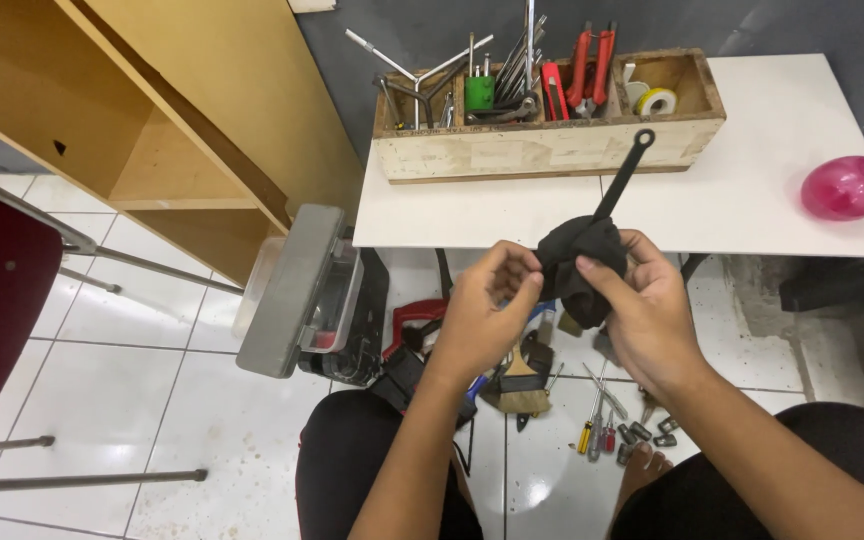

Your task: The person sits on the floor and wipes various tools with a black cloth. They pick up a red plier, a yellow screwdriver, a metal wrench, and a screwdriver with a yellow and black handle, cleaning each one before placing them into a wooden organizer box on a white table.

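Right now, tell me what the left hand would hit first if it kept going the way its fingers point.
The left hand points right, so it would likely meet the black cloth first; its fingertips look almost on it.

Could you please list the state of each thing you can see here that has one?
Black cloth: bunched around the tool's lower end.
Black tool: handle sticking up out of the cloth.
Right hand: grip closed on the cloth.
Left hand: fingers pinching at the cloth.
Wooden tool box: open-topped, full of tools.
Pink spray bottle: lying on its side.
Tape roll: resting inside the box.
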